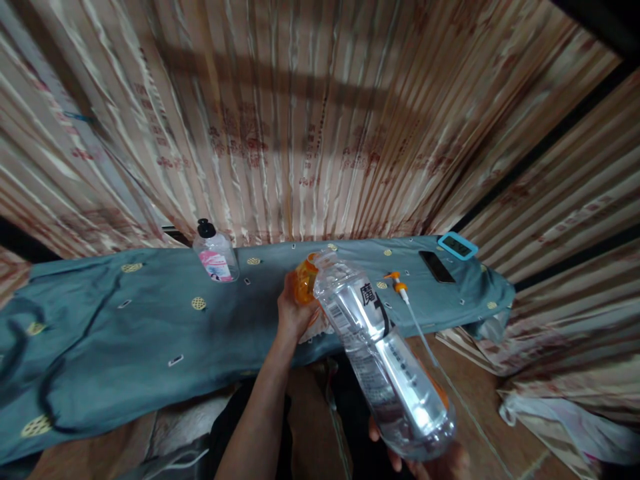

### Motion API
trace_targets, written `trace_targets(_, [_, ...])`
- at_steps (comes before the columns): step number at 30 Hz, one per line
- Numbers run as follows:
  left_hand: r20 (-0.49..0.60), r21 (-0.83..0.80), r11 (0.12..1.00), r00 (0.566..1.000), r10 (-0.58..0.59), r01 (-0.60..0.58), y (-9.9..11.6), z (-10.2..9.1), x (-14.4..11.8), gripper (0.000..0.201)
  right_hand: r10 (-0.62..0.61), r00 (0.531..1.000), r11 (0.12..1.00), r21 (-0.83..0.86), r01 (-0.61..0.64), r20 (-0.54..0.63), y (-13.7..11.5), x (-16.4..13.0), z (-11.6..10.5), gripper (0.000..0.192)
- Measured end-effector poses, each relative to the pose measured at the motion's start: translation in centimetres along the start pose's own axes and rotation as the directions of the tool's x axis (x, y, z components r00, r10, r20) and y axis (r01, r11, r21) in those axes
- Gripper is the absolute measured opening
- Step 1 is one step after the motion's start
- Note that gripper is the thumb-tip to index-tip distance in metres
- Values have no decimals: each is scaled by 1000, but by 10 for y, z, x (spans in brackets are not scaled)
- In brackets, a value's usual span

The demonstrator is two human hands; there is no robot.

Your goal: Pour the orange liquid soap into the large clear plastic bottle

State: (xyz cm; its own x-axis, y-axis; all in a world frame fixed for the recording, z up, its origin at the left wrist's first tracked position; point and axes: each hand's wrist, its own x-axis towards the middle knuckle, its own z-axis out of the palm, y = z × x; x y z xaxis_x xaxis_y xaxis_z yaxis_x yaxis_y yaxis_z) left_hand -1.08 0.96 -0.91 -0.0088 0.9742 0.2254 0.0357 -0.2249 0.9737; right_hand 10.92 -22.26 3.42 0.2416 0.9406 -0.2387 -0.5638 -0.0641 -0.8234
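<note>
My left hand [294, 312] is wrapped round an orange bottle [304, 283] near the middle of the cloth-covered surface. From below, my right hand [420, 460] holds a large clear plastic bottle [373, 347] by its base end. That bottle is tilted, its mouth pointing up and left at the top of the orange bottle. Whether the two mouths touch, I cannot tell. An orange pump head [399, 285] with a long white tube lies to the right of the clear bottle.
A clear bottle with a black cap and pink label [217, 257] stands at the left. A dark phone [437, 267] and a blue-framed digital clock [457, 246] lie at the right. Teal patterned cloth [150, 333] covers the surface; patterned curtains [280, 133] hang behind.
</note>
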Motion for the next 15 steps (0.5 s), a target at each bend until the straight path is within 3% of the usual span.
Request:
trace_targets(4, [-12,18,1000,1000,-14,14,0,0,0,45,10,1000,998,-64,-9,23,4,-1,-10,112])
trace_targets(9, [-4,55,998,999,-32,33,5,-2,1,50,10,1000,1000,-26,-11,-4,7,-2,-12,97])
trace_targets(15, [2,28,1000,1000,-14,14,5,-2,1,49,39,999,996,-76,-36,35,8,0,-23,99])
